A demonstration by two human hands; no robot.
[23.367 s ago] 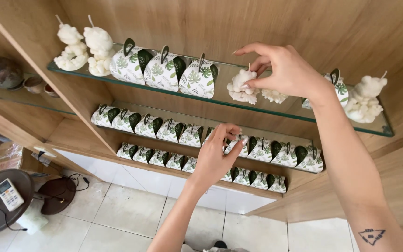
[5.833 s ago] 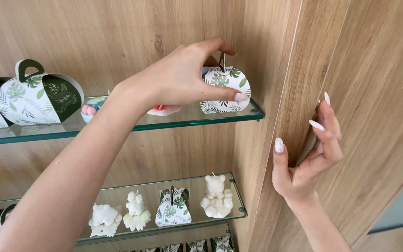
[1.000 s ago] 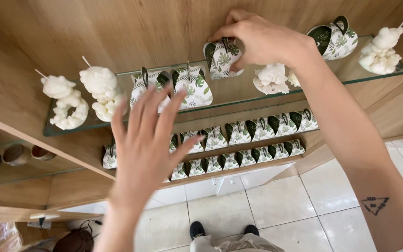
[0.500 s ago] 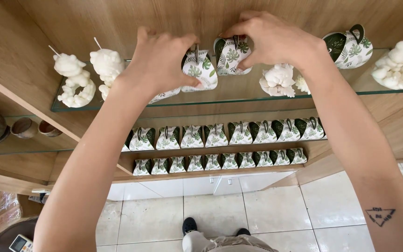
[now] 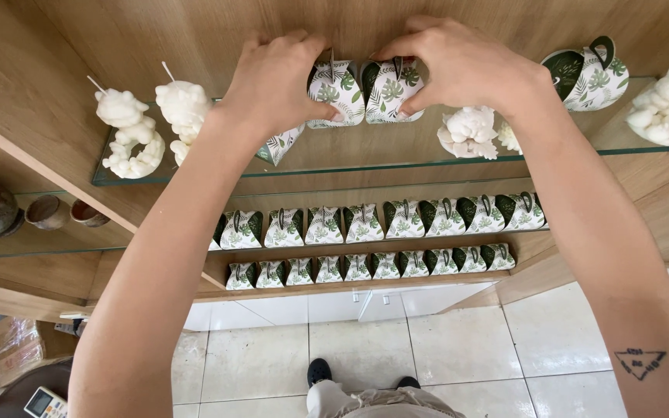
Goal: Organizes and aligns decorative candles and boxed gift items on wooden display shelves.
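On the glass shelf (image 5: 350,166) our left hand (image 5: 276,77) grips one leaf-printed gift box (image 5: 336,94) and our right hand (image 5: 458,66) grips its neighbour (image 5: 391,93), pressed side by side, so we judge the pairing nearly done, only letting go left.

Glass shelf (image 5: 350,166) with displayed items.
Leaf-print gift boxes (image 5: 365,93) are set under the hands; white figurine candles (image 5: 129,131) are placed outward of both.

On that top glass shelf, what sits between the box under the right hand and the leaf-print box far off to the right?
In the head view, a white bear-shaped candle stands between the box under the right hand and the far box on the glass shelf.
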